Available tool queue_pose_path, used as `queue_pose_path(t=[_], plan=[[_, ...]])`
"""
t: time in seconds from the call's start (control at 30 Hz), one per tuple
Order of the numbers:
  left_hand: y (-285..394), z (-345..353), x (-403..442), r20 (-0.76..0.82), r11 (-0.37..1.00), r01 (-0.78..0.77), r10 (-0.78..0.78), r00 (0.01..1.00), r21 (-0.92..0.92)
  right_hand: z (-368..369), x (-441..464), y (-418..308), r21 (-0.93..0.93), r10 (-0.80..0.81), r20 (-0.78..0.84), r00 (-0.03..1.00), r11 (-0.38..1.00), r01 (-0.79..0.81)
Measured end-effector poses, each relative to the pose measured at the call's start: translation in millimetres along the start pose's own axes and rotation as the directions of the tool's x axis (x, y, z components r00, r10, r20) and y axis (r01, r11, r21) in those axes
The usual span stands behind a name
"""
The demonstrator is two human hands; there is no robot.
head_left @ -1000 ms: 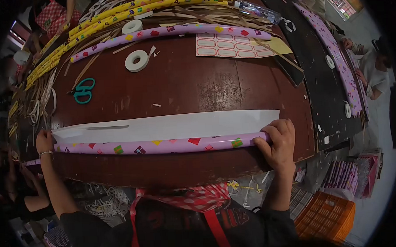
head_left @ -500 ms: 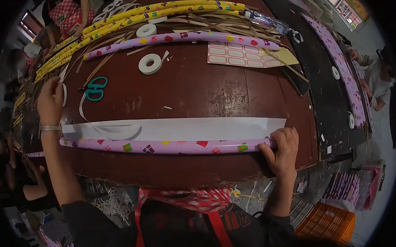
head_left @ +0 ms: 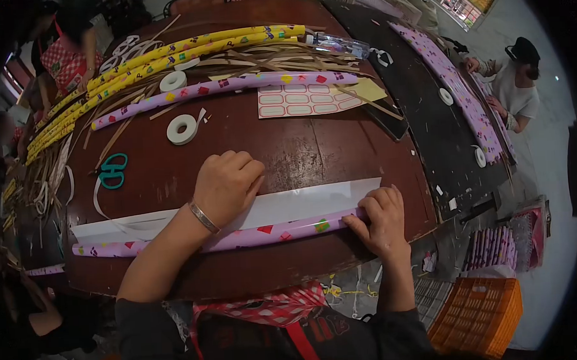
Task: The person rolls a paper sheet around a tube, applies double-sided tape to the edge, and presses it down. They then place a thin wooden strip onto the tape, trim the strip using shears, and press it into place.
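A purple patterned paper roll (head_left: 271,233) lies along the near side of the brown table, its loose white flap (head_left: 296,202) spread out behind it. My right hand (head_left: 382,222) grips the roll's right end between thumb and fingers. Over the middle of the flap is my left hand (head_left: 227,186), its fingers curled; whatever they may hold is hidden. The left forearm crosses above the roll. A thin white strip (head_left: 99,204) curves from near the teal scissors (head_left: 113,171) down onto the flap's left part.
White tape rolls (head_left: 182,129), a label sheet (head_left: 298,102), another purple roll (head_left: 214,90) and yellow rolls (head_left: 199,47) lie farther back. An orange crate (head_left: 478,313) stands at the lower right. A co-worker (head_left: 519,83) is at the right; other people are at the left.
My left hand has left the roll's left end, gone up toward the scissors, then come right over the flap. The white strip now trails across the table. My right hand stays on the right end.
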State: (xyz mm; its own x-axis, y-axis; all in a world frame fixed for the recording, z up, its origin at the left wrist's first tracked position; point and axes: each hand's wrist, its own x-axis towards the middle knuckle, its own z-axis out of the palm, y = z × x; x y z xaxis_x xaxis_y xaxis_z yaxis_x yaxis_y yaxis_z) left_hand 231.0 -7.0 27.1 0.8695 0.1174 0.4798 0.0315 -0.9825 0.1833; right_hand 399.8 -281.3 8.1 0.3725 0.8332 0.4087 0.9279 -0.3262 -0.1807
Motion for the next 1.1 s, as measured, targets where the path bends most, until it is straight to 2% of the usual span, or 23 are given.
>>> queue_pose_path(t=[0.03, 0.1, 0.2, 0.27, 0.37, 0.4, 0.43, 0.47, 0.5, 0.57, 0.67, 0.73, 0.77, 0.83, 0.87, 0.93, 0.97, 1.07, 1.1], plan=[[-2, 3, 0, -0.006, 1.000, -0.010, 0.010, 1.000, -0.004, -4, 3, 0, -0.009, 0.005, -0.006, 1.000, 1.000, -0.005], [-6, 8, -2, -0.040, 0.999, -0.013, 0.015, 0.999, 0.035, -12, 15, 5, -0.038, -0.083, -0.051, 0.995, 0.996, 0.081], [-8, 10, -3, -0.056, 1.000, 0.000, 0.002, 0.998, 0.031, -24, 52, 32, -0.180, -0.112, -0.209, 0.972, 0.981, 0.074], [-7, 10, -2, -0.062, 1.000, -0.002, 0.003, 0.998, 0.026, -25, 86, 55, -0.348, -0.137, -0.357, 0.924, 0.937, 0.005], [-6, 10, 0, -0.084, 1.000, -0.010, 0.012, 0.996, 0.022, -18, 122, 90, -0.433, 0.029, -0.345, 0.938, 0.882, -0.187], [-6, 10, 0, -0.094, 1.000, -0.020, 0.021, 0.995, 0.017, -20, 133, 90, -0.431, 0.023, -0.348, 0.937, 0.884, -0.181], [-6, 10, 1, -0.097, 1.000, -0.014, 0.017, 0.995, 0.024, -22, 145, 90, -0.364, 0.277, -0.173, 0.945, 0.874, -0.323], [-6, 10, 0, -0.085, 1.000, -0.018, 0.021, 0.996, 0.026, -22, 151, 88, -0.325, 0.500, 0.026, 0.865, 0.823, -0.466], [-6, 10, 0, -0.072, 0.999, -0.023, 0.025, 0.997, 0.026, -19, 152, 89, -0.320, 0.496, 0.027, 0.868, 0.827, -0.462], [-6, 10, 1, -0.073, 0.999, -0.024, 0.026, 0.997, 0.032, -15, 148, 93, -0.235, 0.300, 0.039, 0.953, 0.930, -0.283], [-5, 12, 1, -0.063, 1.000, -0.022, 0.023, 0.998, 0.020, -24, 147, 103, -0.250, 0.229, -0.004, 0.973, 0.942, -0.223], [-7, 14, -3, -0.073, 1.000, -0.016, 0.016, 0.997, -0.007, -42, 146, 123, -0.257, 0.334, -0.067, 0.940, 0.905, -0.340], [-8, 18, -4, -0.099, 1.000, -0.008, 0.007, 0.995, -0.017, -61, 143, 134, -0.347, 0.325, -0.121, 0.938, 0.872, -0.346], [-10, 22, -6, -0.071, 1.000, -0.002, 0.004, 0.997, 0.021, -91, 129, 211, -0.322, 0.304, -0.309, 0.901, 0.858, -0.399], [-10, 26, -7, -0.093, 1.000, 0.001, 0.001, 0.996, 0.020, -117, 119, 269, -0.249, 0.327, -0.345, 0.880, 0.872, -0.422], [-10, 29, -7, -0.129, 0.999, 0.029, -0.025, 0.991, 0.033, -159, 103, 239, -0.381, 0.332, -0.651, 0.683, 0.635, -0.672], [-9, 29, -7, -0.119, 0.999, 0.025, -0.022, 0.993, 0.022, -161, 119, 229, -0.378, 0.317, -0.644, 0.696, 0.659, -0.650], [-6, 33, -5, -0.108, 1.000, 0.022, -0.021, 0.994, 0.013, -168, 144, 210, -0.421, 0.074, -0.615, 0.785, 0.811, -0.406], [-5, 33, -4, -0.157, 1.000, 0.012, -0.015, 0.987, -0.019, -170, 148, 205, -0.431, -0.004, -0.607, 0.795, 0.841, -0.326]])
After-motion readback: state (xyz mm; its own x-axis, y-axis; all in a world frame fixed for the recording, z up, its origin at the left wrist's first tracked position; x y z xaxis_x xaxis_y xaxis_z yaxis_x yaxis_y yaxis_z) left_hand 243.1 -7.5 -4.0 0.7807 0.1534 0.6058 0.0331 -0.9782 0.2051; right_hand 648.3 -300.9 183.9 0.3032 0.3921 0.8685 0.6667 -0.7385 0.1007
